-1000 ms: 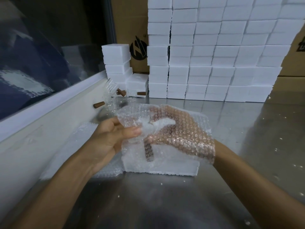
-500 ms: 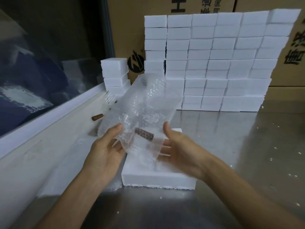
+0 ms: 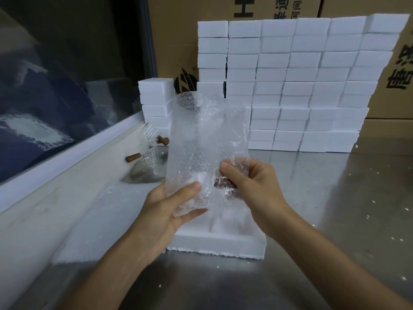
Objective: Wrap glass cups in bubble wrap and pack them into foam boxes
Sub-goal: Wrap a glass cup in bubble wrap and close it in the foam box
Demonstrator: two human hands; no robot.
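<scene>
Bubble wrap, clear and crinkled, stands upright between both hands, rolled into a loose tube around a glass cup whose outline is too faint to trace through the plastic. The left hand cradles the lower end of the roll from below, thumb pressed across its front and fingers curled behind it. The right hand pinches the right edge of the wrap between thumb and fingers, at the spot where a brown handle shows dimly through the bubbles (it looks like wood, but the plastic blurs it).

Directly under the hands an open foam box lies flat on the steel table, its near edge ragged. White foam crumbs are scattered over the metal.

Farther back on the left, beside the pale window ledge, more glass cups with brown handles stand grouped together, unwrapped. Behind them rises a short stack of foam blocks, and to its right a tall wall of stacked foam boxes spans the back of the table. Cardboard cartons with black printed characters stand behind that wall. A dark window pane fills the upper left.
</scene>
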